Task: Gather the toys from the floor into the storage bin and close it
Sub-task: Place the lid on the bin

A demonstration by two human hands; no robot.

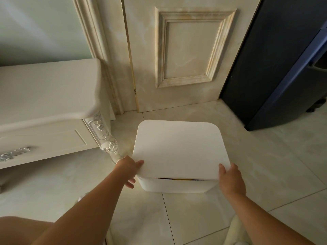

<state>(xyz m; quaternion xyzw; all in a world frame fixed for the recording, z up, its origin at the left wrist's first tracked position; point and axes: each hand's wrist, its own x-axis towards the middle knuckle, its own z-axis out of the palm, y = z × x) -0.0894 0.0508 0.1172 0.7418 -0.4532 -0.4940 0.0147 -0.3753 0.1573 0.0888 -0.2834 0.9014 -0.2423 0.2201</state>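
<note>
My left fingers (131,183) curl under the near-left corner of the white lid (180,149) with the thumb on top, so my left hand (130,169) pinches it. My right hand (231,181) pinches the near-right corner, thumb on top, its other fingers hidden. The lid lies over the white storage bin (177,186) with its near edge lifted, leaving a slit where something yellow (178,178) shows. The bin stands on the tiled floor (194,218) before a cream door (177,50), between an ornate white cabinet (44,138) and a dark blue unit (274,68).
</note>
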